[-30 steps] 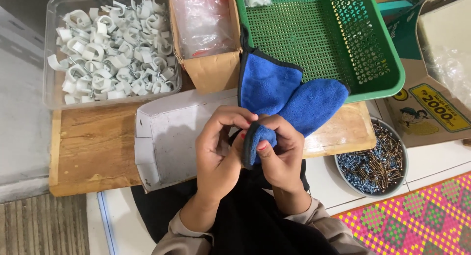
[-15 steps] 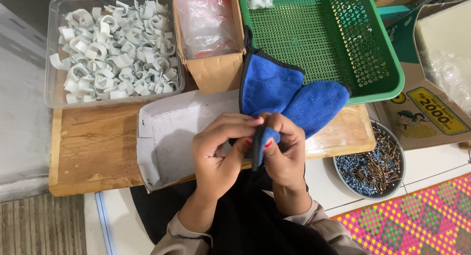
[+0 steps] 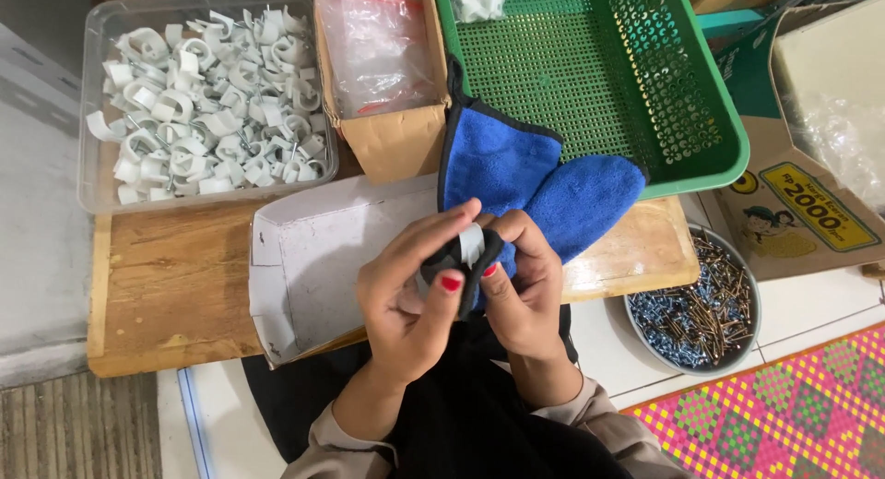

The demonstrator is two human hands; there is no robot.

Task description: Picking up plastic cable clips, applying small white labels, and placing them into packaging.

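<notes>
My left hand (image 3: 406, 299) and right hand (image 3: 525, 290) clamp fingers on a white plastic clip (image 3: 470, 246) in fuzzy blue cloth (image 3: 535, 184); clear tub (image 3: 92, 179) holds more clips.

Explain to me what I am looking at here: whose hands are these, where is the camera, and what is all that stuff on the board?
No machine is here: a person works with two bare hands, and one camera worn on the head looks down at them. The left hand and the right hand meet in the middle and together pinch a small white clip, wrapped in the end of a blue cloth with a black edge. The cloth runs up over the rim of a green plastic basket.

On the wooden board lies a shallow white cardboard tray. Behind it stand a clear tub of white cable clips and a brown box of plastic bags. To the right, lower down, sits a round bowl of small nails.
</notes>
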